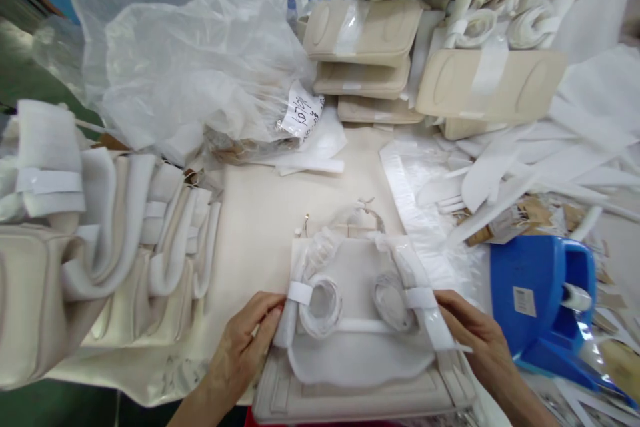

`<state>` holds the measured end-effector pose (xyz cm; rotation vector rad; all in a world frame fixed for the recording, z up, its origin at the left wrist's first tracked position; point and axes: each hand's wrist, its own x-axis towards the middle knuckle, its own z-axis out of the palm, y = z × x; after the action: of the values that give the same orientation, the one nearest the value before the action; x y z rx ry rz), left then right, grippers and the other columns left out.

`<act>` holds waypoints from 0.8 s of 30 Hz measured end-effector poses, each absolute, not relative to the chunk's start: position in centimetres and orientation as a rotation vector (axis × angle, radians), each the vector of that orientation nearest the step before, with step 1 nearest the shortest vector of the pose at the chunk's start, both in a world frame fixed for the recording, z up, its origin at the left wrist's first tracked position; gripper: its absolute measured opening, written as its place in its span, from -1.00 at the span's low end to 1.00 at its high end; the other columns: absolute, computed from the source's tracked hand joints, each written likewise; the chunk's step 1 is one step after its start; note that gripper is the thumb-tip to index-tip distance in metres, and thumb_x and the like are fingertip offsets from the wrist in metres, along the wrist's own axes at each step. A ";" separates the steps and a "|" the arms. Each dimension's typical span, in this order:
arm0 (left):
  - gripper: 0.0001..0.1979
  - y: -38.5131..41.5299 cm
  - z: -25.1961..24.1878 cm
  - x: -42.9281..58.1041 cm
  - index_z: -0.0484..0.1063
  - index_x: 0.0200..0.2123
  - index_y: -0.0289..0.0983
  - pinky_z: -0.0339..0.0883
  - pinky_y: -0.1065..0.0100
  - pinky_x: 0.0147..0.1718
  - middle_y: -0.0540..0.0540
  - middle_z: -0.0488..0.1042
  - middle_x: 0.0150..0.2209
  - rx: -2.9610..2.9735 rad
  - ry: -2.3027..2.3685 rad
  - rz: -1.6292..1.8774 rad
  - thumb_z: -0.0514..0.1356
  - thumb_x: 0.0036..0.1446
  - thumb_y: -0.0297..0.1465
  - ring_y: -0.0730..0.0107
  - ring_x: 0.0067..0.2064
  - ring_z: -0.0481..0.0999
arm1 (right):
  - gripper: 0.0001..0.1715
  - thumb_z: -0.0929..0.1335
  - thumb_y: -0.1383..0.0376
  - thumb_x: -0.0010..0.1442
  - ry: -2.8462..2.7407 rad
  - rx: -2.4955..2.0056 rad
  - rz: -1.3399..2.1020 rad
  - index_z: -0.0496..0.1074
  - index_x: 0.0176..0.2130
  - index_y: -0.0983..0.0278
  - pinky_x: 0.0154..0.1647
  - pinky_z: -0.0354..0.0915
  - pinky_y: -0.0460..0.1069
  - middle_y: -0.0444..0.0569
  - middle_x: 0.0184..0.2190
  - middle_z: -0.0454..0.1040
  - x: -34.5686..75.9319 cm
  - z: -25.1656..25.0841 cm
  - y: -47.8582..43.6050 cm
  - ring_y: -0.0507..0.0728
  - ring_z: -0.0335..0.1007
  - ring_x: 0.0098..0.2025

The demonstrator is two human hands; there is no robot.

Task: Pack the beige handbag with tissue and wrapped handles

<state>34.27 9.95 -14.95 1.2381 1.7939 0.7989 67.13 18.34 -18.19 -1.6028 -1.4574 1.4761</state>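
A cream handbag (360,400) lies in front of me at the table's near edge, with white foam sheet over its flap and front. Wrapped strap coils (320,307) rest on the foam, and white bands circle the padded side straps. At the bag's left side, my left hand (250,333) grips the edge between thumb and fingers. My right hand (473,330) holds the opposite side, its fingertips partly hidden behind the padded strap. Small metal hardware (367,213) shows beyond the bag's far edge.
Several padded cream bags (135,307) stand in a row at left. Clear plastic (210,60) heaps behind them. Taped cream bags (490,83) are stacked at the back. White foam strips (565,147) and a blue tape dispenser (530,293) lie at right.
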 end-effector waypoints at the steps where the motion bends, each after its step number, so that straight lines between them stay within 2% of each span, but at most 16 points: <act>1: -0.68 9.4 -14.9 34.5 0.50 -0.29 -0.26 0.28 0.42 -0.28 -0.13 0.48 -0.31 1.204 1.757 0.829 0.05 0.13 -0.19 0.26 -0.26 0.44 | -0.64 0.37 0.03 0.04 -1.468 -1.531 1.537 0.53 -0.28 0.22 -0.32 0.29 -0.05 -0.01 -0.31 0.49 67.6 -18.3 17.8 0.15 0.37 -0.30; 5: -0.62 8.1 -15.8 35.1 0.50 -0.21 -0.30 0.27 0.43 -0.21 -0.10 0.50 -0.24 1.040 1.677 0.863 0.06 0.13 -0.14 0.25 -0.21 0.43 | -0.62 0.38 0.01 0.05 -1.524 -1.336 1.749 0.57 -0.25 0.20 -0.09 0.28 0.01 0.01 -0.20 0.50 68.4 -18.6 17.3 0.22 0.37 -0.13; 9: -0.51 7.9 -16.8 35.5 0.49 -0.19 -0.28 0.26 0.41 -0.14 -0.07 0.52 -0.22 0.932 1.590 0.929 0.02 0.14 -0.01 0.21 -0.15 0.44 | -0.62 0.40 0.03 0.03 -1.619 -1.200 1.866 0.57 -0.25 0.22 -0.03 0.25 0.07 -0.02 -0.29 0.53 68.0 -18.4 18.2 0.23 0.38 -0.14; 12: -0.46 7.8 -16.8 36.0 0.48 -0.20 -0.30 0.31 0.38 -0.23 -0.09 0.53 -0.25 0.890 1.468 0.995 0.09 0.05 0.06 0.17 -0.17 0.45 | -0.60 0.41 0.01 -0.01 -1.701 -1.148 1.877 0.58 -0.34 0.27 -0.13 0.28 0.07 -0.08 -0.44 0.52 67.4 -18.0 18.6 0.19 0.40 -0.28; 16: -0.42 7.8 -16.2 36.5 0.49 -0.24 -0.32 0.30 0.40 -0.33 -0.07 0.54 -0.35 0.820 1.414 1.021 0.27 -0.15 0.06 0.23 -0.29 0.46 | -0.59 0.37 0.01 -0.03 -1.871 -1.101 1.818 0.57 -0.43 0.31 -0.30 0.29 0.01 -0.12 -0.56 0.47 66.7 -17.4 18.6 0.13 0.36 -0.42; 20: -0.41 7.9 -16.2 36.6 0.53 -0.27 -0.33 0.30 0.36 -0.20 -0.09 0.56 -0.31 0.915 1.416 1.025 0.26 -0.16 0.08 0.19 -0.19 0.45 | -0.75 0.37 0.17 -0.11 -2.049 -1.101 1.651 0.54 -0.53 0.31 -0.42 0.24 -0.06 -0.18 -0.64 0.41 66.4 -16.9 19.0 0.07 0.28 -0.50; 24: -0.37 8.1 -17.4 35.9 0.53 -0.23 -0.33 0.32 0.25 -0.10 -0.13 0.57 -0.29 0.884 1.344 0.990 0.23 -0.14 0.12 0.10 -0.15 0.48 | -0.93 0.35 0.41 -0.26 -2.187 -1.199 1.424 0.47 -0.64 0.32 -0.55 0.07 -0.12 -0.26 -0.76 0.26 67.2 -16.1 19.6 -0.03 0.11 -0.62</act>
<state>35.91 8.14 -17.43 0.8841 1.3436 0.9899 67.16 19.59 -16.06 -1.1990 -2.1869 1.4241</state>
